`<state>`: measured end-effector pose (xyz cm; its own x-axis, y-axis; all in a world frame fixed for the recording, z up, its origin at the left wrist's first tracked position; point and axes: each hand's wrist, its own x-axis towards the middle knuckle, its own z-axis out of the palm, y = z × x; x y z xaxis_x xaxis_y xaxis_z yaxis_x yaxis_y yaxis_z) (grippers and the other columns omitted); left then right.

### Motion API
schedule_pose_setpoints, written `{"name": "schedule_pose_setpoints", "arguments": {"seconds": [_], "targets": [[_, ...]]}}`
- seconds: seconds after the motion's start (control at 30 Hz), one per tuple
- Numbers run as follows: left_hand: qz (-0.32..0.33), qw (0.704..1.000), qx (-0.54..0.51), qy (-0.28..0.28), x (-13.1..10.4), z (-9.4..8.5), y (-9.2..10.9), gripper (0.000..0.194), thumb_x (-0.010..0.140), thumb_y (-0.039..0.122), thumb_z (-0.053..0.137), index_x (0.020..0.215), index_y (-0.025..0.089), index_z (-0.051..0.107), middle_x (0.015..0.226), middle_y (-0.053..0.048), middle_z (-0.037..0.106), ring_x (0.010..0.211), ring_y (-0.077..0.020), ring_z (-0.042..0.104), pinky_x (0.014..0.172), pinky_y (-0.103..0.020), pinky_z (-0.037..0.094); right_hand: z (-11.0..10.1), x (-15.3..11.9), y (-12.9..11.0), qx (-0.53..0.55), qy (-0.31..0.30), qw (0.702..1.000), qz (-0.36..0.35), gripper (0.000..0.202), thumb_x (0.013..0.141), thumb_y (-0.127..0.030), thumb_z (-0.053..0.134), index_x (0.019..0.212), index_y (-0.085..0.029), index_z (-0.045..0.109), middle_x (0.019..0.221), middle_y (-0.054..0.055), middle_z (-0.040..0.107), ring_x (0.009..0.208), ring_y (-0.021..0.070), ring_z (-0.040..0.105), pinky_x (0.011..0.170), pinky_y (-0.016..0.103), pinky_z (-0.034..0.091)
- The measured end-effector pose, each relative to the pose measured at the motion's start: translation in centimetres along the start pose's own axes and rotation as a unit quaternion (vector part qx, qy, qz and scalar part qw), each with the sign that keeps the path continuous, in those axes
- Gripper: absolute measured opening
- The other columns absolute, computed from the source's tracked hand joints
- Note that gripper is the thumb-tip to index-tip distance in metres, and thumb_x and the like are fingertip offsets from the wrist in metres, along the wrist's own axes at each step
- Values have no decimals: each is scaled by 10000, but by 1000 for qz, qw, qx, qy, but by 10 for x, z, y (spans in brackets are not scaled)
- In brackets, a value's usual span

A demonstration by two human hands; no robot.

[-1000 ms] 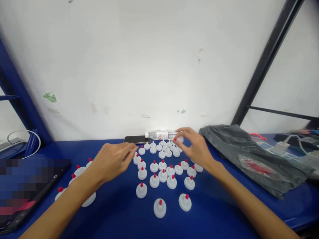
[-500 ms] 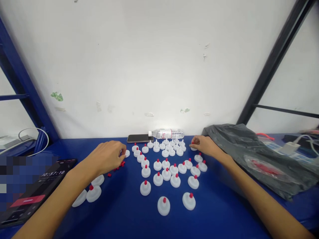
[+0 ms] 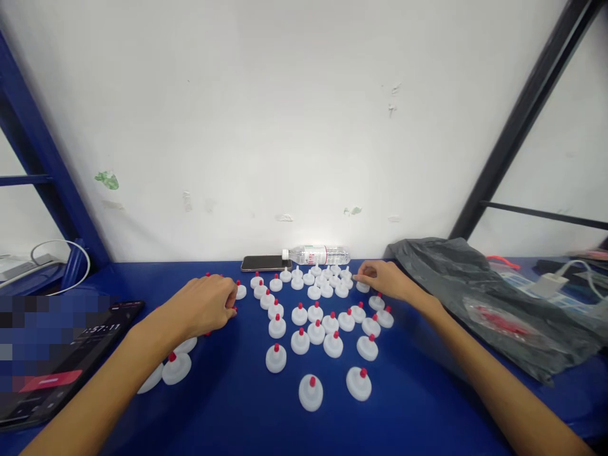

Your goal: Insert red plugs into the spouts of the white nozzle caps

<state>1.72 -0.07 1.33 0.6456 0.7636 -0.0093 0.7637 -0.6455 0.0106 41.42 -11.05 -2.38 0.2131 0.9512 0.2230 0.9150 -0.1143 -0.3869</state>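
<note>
My left hand (image 3: 209,305) is low over small red caps (image 3: 234,309) on the left of the table, its fingers curled together; what they pinch, if anything, is hidden. Just beyond its fingertips stands a white disc-shaped lid with a red-tipped spout (image 3: 240,291). My right hand (image 3: 384,279) is at the back right, thumb and fingers drawn together above a white lid (image 3: 362,287), whose spout they cover. Its fingertips are close to a cluster of white lids with bare spouts (image 3: 327,290). Several red-tipped lids (image 3: 300,342) stand spread across the middle.
A clear plastic bottle (image 3: 318,255) and a dark phone (image 3: 266,263) lie along the wall. Beside my left forearm is a larger phone with a timer (image 3: 61,367). A grey plastic bag (image 3: 475,285) with a clear packet of red pieces (image 3: 503,318) lies at the right.
My left hand has moved slightly left and down, exposing a red tip on the lid beside it. My right hand has shifted left, and the lid beneath it sits a little further left.
</note>
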Motion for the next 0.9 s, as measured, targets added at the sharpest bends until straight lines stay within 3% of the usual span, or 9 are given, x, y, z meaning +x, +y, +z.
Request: {"name": "schedule_pose_setpoints", "arguments": {"seconds": [0.17,0.4,0.5,0.63,0.77,0.9], "targets": [[8,1000,-2,2,-1,3,1,90,816,214,588,743,219,640,789,-56,736,706,-237,658,600,-315,337,1,-1,-9,13,8,999,-48,209,900,-397,621,952,-217,714,983,65,779,936,233,721,858,327,521],[16,1000,2,7,0,8,2,79,805,230,592,760,222,656,799,-72,739,740,-262,670,605,-324,340,10,-2,-16,11,9,997,-73,147,892,-350,642,903,-225,718,908,36,776,844,217,719,766,302,504],[30,999,2,14,0,10,3,88,789,206,571,746,221,647,787,-68,729,751,-258,666,610,-323,344,6,-3,-17,17,36,997,-66,107,908,-312,616,894,-224,674,922,40,776,869,217,727,782,299,503],[50,998,-10,32,-1,6,9,124,802,192,525,745,226,630,768,-43,712,691,-213,636,587,-310,334,-1,-7,-27,34,86,994,-56,129,969,-294,518,1046,-220,590,980,66,766,918,214,734,755,292,521],[93,989,-58,97,-2,1,21,150,874,238,501,837,233,647,828,-20,718,694,-182,621,607,-300,377,0,-16,-49,32,117,989,-84,158,976,-353,551,1065,-230,596,986,55,738,967,230,703,833,341,515],[159,951,-187,186,-5,9,43,130,905,253,542,913,218,667,797,4,716,612,-129,595,607,-264,433,8,-31,-79,27,119,983,-139,224,962,-431,622,1101,-255,622,1031,34,710,979,223,664,841,353,502]]}}
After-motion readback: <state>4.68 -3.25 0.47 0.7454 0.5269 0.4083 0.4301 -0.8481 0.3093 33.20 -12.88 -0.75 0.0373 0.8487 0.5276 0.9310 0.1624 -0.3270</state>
